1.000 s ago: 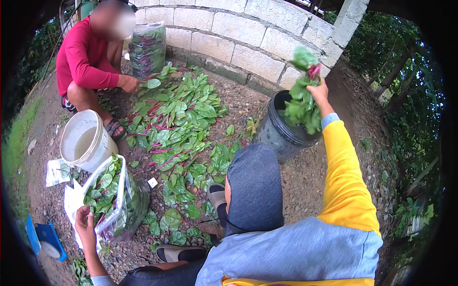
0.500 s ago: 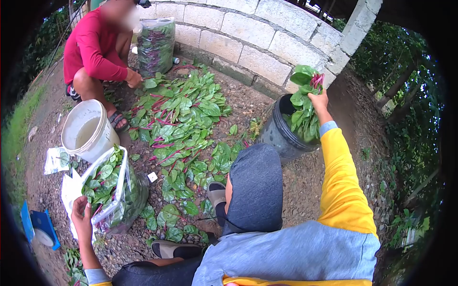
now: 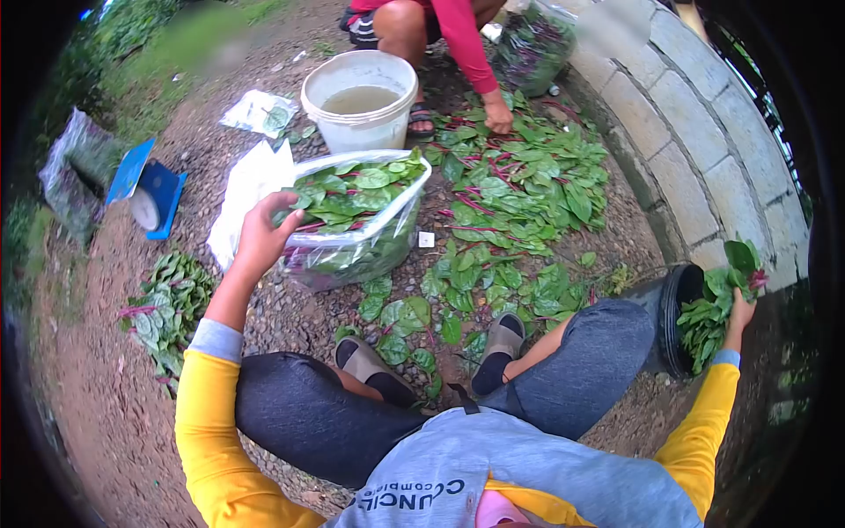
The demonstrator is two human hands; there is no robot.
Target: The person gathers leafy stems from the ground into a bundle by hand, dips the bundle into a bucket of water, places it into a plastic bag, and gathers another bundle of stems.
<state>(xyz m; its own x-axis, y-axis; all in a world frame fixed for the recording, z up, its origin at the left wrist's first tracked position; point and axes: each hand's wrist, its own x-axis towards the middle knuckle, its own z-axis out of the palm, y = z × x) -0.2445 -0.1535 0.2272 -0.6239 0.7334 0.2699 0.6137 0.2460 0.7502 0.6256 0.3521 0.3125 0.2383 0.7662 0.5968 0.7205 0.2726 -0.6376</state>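
Note:
My right hand (image 3: 741,319) grips a bunch of leafy greens (image 3: 711,308) by its reddish stems, at the mouth of the dark bucket (image 3: 656,317) on the right. My left hand (image 3: 267,231) touches the near left edge of a clear plastic bag (image 3: 374,242), its thumb and fingers apart. Green leaves with purple stems (image 3: 356,194) fill that bag. Beyond my feet, many loose leafy stems (image 3: 528,180) lie spread on the gravel.
A white bucket (image 3: 361,101) holding liquid stands behind the bag. A co-worker's hand (image 3: 498,114) reaches into the spread leaves. Another filled bag (image 3: 532,48) stands by the block wall (image 3: 687,132). A blue scale (image 3: 158,198) and a leaf pile (image 3: 172,308) are left.
The view has swung left and down. My right hand still holds the greens at the dark bucket, their leaves now lower against its mouth. My left hand stays at the bag's edge.

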